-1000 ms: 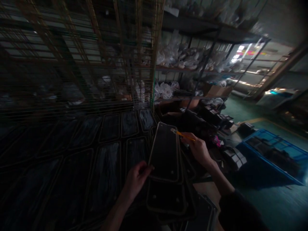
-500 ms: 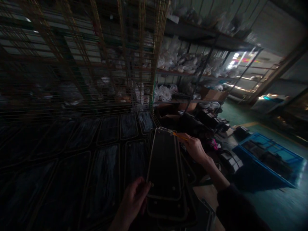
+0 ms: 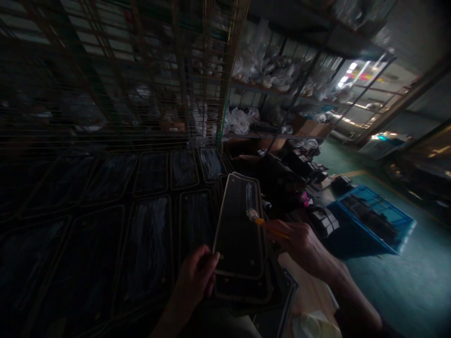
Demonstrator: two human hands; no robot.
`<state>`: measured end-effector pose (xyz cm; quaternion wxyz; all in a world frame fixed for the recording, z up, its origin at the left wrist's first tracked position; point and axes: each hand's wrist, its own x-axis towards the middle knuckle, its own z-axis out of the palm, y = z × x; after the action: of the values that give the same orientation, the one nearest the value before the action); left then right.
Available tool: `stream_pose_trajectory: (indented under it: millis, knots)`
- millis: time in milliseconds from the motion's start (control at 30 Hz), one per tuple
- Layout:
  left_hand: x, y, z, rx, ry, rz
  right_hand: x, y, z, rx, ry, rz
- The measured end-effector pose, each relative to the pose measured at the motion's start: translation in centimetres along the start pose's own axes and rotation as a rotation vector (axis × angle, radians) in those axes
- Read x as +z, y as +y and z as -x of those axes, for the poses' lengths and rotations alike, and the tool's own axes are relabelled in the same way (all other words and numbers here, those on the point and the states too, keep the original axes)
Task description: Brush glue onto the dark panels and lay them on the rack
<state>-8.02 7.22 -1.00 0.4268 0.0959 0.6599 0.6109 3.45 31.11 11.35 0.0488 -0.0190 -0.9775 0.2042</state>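
A brush [image 3: 260, 220] with an orange handle is gripped in my right hand [image 3: 301, 239]. Its pale bristles press on the upper right part of a dark rounded rectangular panel [image 3: 236, 234] with a light edge. Behind the bristles runs a whitish wet-looking streak. My left hand [image 3: 198, 270] pinches the panel's lower left edge between thumb and fingers. Under this panel lie similar panels, stacked and slightly offset. To the left, several more dark panels [image 3: 150, 249] lie in rows, many with whitish streaks across them.
A wire mesh rack [image 3: 141, 70] rises behind the panels. Shelves with plastic bags [image 3: 239, 119] stand at the back. A blue crate [image 3: 373, 220] holding dark items is on the green floor at the right, near black-and-white bundles [image 3: 324, 220]. Cardboard [image 3: 313, 295] lies below my right arm.
My right hand has drawn the brush down from the panel's top edge, and a whitish streak now shows there. The left hand keeps its hold. The camera view has shifted somewhat.
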Motion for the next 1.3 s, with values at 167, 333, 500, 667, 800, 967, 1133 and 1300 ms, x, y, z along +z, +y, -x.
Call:
stream_pose_trajectory:
  millis: [167,333,500,667,800,967,1133,1300]
  knots:
    - [0.0,0.3,0.6,0.003,0.007,0.016,-0.9,-1.7,3.3,0.045,-0.116,-0.13]
    - [0.1,0.8,0.7,0.001,0.017,0.008,-1.6,-2.0,4.5,0.094,-0.151,-0.437]
    - [0.1,1.0,0.4,-0.007,0.02,-0.028,-0.5,-0.8,1.7,0.142,-0.162,-0.73]
    - [-0.2,0.9,0.2,0.035,0.035,-0.032,0.7,3.2,-3.4,0.194,0.159,-0.666]
    - [-0.2,0.5,0.1,0.013,0.034,-0.002,1.1,6.4,-7.0,0.203,0.412,-0.515]
    - [-0.2,0.2,0.1,0.019,0.007,0.027,2.5,7.5,-8.5,0.117,0.462,-0.246]
    - [-0.2,0.4,0.2,0.038,0.029,0.025,2.0,3.6,-5.0,0.022,0.216,-0.134]
    - [-0.1,0.8,0.4,0.044,0.045,-0.01,0.1,2.3,-5.6,0.053,0.253,-0.327]
